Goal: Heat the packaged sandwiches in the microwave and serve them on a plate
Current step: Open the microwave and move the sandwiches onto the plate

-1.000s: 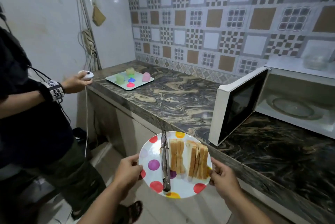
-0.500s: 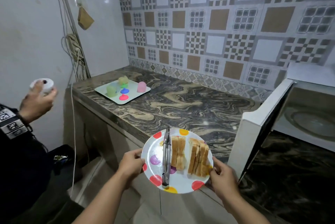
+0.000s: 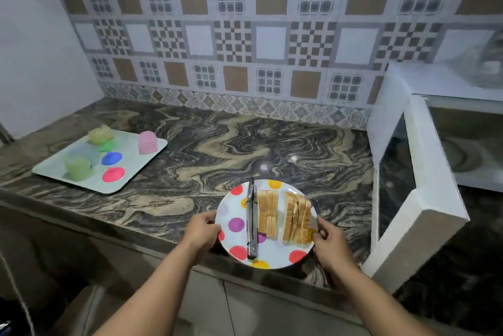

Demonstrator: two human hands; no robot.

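A person is holding a polka-dot plate (image 3: pixel 236 210) with both hands over the front edge of the marbled counter (image 3: pixel 206 150); whether the plate is resting on the stone or hanging just above it cannot be told. The left hand (image 3: pixel 201 229) is gripping the plate's left rim, its fingers curling under and the thumb lying on top. The right hand (image 3: pixel 328 241) is gripping the right rim in the same way, with fingers pinching the edge just beside the bread. Two stacks of sandwiches (image 3: pixel 283 217) are lying on the plate, cut and standing side by side, the left stack near the middle and the right stack leaning toward the right rim. Metal tongs (image 3: pixel 251 221) are lying closed on the plate, just left of the sandwiches and running from the far rim to the near rim. To the right, the white microwave (image 3: pixel 462 128) is sitting on the counter with its door (image 3: pixel 408 186) swinging wide open toward the viewer, the glass turntable showing inside. At the counter's far left, a pale tray (image 3: pixel 141 161) is carrying small coloured cups and lids. Patterned tiles (image 3: pixel 245 36) are covering the wall behind.
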